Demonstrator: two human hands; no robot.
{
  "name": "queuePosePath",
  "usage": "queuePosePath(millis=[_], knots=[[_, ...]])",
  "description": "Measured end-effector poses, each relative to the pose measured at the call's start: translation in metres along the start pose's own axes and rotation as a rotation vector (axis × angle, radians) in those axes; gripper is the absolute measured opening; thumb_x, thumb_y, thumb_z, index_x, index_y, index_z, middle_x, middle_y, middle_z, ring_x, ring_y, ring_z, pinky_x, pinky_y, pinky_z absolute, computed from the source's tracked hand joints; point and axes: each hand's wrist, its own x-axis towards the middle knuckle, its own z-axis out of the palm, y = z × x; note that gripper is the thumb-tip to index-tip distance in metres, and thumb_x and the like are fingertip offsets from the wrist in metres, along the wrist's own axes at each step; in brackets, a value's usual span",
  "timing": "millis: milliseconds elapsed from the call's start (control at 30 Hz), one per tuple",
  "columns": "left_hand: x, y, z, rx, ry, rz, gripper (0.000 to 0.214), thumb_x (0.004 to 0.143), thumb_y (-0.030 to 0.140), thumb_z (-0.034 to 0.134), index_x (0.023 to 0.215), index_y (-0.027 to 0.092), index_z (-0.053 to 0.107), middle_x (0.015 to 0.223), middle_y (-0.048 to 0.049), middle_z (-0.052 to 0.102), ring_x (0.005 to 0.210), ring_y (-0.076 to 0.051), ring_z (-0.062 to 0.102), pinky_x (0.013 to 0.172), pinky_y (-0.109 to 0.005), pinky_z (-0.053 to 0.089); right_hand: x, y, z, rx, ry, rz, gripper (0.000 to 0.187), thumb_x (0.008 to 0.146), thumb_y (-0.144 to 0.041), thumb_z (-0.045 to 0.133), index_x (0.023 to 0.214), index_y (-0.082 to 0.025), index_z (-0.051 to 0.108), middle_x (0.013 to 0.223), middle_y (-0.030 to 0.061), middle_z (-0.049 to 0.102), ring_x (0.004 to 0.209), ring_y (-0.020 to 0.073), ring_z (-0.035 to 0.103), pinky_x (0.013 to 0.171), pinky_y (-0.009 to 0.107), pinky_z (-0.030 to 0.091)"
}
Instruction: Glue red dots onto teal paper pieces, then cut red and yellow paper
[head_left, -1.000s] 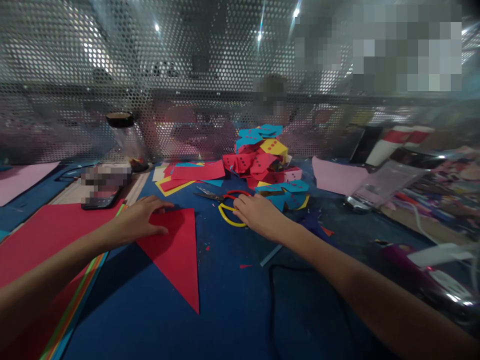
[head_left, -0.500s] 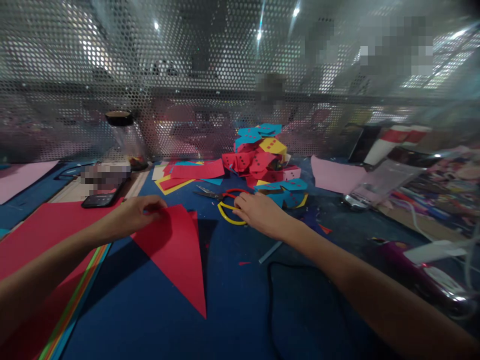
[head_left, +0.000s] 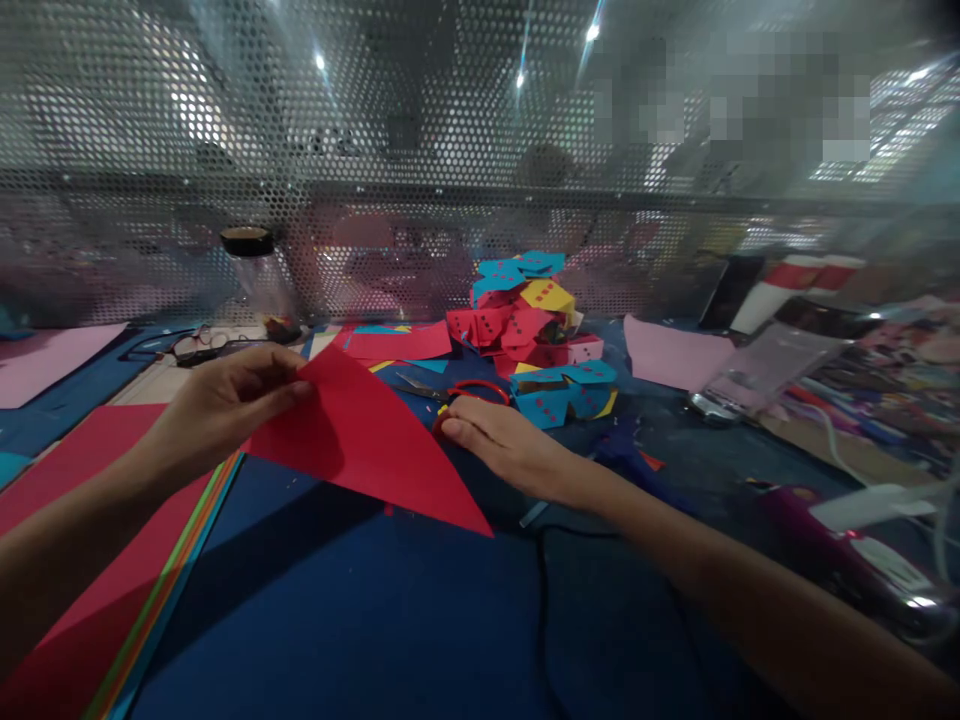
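Note:
My left hand [head_left: 244,395] pinches the upper left corner of a red triangular sheet of paper [head_left: 360,440] between thumb and fingers. The sheet is lifted, and its long point reaches down to the right over the blue table. Beyond it lies a pair of scissors [head_left: 422,388] with one red and one yellow handle, blades toward the left. My right hand [head_left: 517,445] is closed around the yellow handle, which its fingers mostly cover. The red handle shows just behind the hand.
Red sheets [head_left: 97,560] lie stacked over coloured ones at left. Behind stand a jar [head_left: 262,285] and eyeglasses [head_left: 199,346]. Folded paper pieces [head_left: 517,320] are heaped at centre back. At right are pink paper [head_left: 667,352], a black cable [head_left: 541,600] and a purple device [head_left: 817,535].
My left hand has raised the red paper, swinging its point up and to the right. My right hand has moved slightly left and closed around the scissors' yellow handle.

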Motion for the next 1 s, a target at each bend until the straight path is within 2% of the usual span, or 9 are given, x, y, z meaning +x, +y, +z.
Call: queuePosePath(millis=[133, 233, 333, 433, 567, 700, 767, 900, 1000], knots=[[-0.002, 0.012, 0.003, -0.029, 0.149, -0.008, 0.020, 0.075, 0.039, 0.073, 0.085, 0.023, 0.068, 0.082, 0.0007, 0.072, 0.073, -0.016, 0.064, 0.063, -0.024, 0.050, -0.006, -0.016, -0.011, 0.292, 0.001, -0.016, 0.053, 0.105, -0.057, 0.023, 0.098, -0.018, 0.059, 0.099, 0.0061, 0.063, 0.091, 0.0181, 0.058, 0.080, 0.031, 0.046], [-0.002, 0.014, 0.007, -0.044, 0.220, -0.012, 0.020, 0.073, 0.037, 0.073, 0.084, 0.021, 0.068, 0.083, -0.0005, 0.072, 0.075, -0.016, 0.064, 0.065, -0.024, 0.050, -0.009, -0.026, -0.015, 0.371, -0.018, -0.016, 0.049, 0.100, -0.063, 0.039, 0.100, -0.018, 0.060, 0.099, 0.0050, 0.063, 0.090, 0.0179, 0.058, 0.080, 0.030, 0.046], [-0.001, 0.012, 0.009, -0.064, 0.256, -0.019, 0.021, 0.073, 0.037, 0.074, 0.085, 0.021, 0.068, 0.081, -0.0010, 0.072, 0.074, -0.016, 0.064, 0.064, -0.024, 0.049, -0.011, -0.033, -0.013, 0.287, 0.051, 0.006, 0.029, 0.093, -0.048, 0.061, 0.094, -0.019, 0.061, 0.093, 0.0016, 0.063, 0.085, 0.0158, 0.057, 0.076, 0.027, 0.044], [-0.003, 0.011, 0.009, -0.080, 0.268, -0.010, 0.020, 0.074, 0.037, 0.074, 0.086, 0.022, 0.068, 0.083, 0.0004, 0.072, 0.075, -0.014, 0.064, 0.065, -0.023, 0.049, -0.010, -0.034, -0.008, 0.176, 0.175, 0.002, 0.014, 0.092, -0.032, 0.063, 0.089, -0.019, 0.062, 0.087, 0.0001, 0.064, 0.080, 0.0146, 0.057, 0.074, 0.026, 0.044], [-0.006, 0.013, 0.008, -0.015, 0.286, 0.016, 0.026, 0.077, 0.038, 0.074, 0.098, 0.023, 0.070, 0.091, -0.0001, 0.073, 0.080, -0.015, 0.065, 0.069, -0.024, 0.050, -0.009, -0.030, -0.006, 0.131, 0.334, 0.030, 0.012, 0.092, -0.030, 0.061, 0.091, -0.020, 0.066, 0.087, 0.0006, 0.069, 0.080, 0.0161, 0.061, 0.073, 0.027, 0.046], [-0.011, 0.013, 0.004, 0.058, 0.349, 0.075, 0.034, 0.081, 0.038, 0.072, 0.112, 0.023, 0.069, 0.115, -0.0032, 0.071, 0.104, -0.021, 0.066, 0.087, -0.034, 0.053, -0.008, -0.027, -0.011, 0.080, 0.492, 0.059, 0.015, 0.093, -0.033, 0.060, 0.088, -0.019, 0.065, 0.080, 0.0002, 0.067, 0.074, 0.0154, 0.061, 0.069, 0.026, 0.047], [-0.013, 0.008, 0.000, 0.036, 0.364, 0.060, 0.039, 0.082, 0.039, 0.071, 0.118, 0.026, 0.066, 0.125, -0.0017, 0.068, 0.114, -0.023, 0.063, 0.090, -0.037, 0.053, -0.008, -0.026, -0.013, 0.073, 0.551, 0.068, 0.015, 0.093, -0.032, 0.061, 0.087, -0.019, 0.064, 0.077, -0.0003, 0.065, 0.070, 0.0145, 0.059, 0.066, 0.026, 0.046], [-0.015, -0.005, -0.005, -0.149, 0.387, -0.042, 0.050, 0.082, 0.041, 0.072, 0.129, 0.034, 0.057, 0.134, 0.0054, 0.064, 0.121, -0.023, 0.061, 0.091, -0.037, 0.052, -0.009, -0.026, -0.013, 0.076, 0.630, 0.041, 0.014, 0.095, -0.031, 0.060, 0.090, -0.019, 0.064, 0.082, 0.0004, 0.067, 0.074, 0.0147, 0.061, 0.067, 0.025, 0.048], [-0.018, -0.013, -0.003, -0.400, 0.263, -0.167, 0.038, 0.078, 0.045, 0.075, 0.112, 0.029, 0.068, 0.120, -0.0002, 0.073, 0.122, -0.028, 0.061, 0.097, -0.038, 0.052, -0.010, -0.026, -0.010, 0.016, 0.658, -0.024, 0.011, 0.096, -0.029, 0.060, 0.090, -0.020, 0.063, 0.082, 0.0002, 0.066, 0.074, 0.0145, 0.061, 0.068, 0.026, 0.048]])
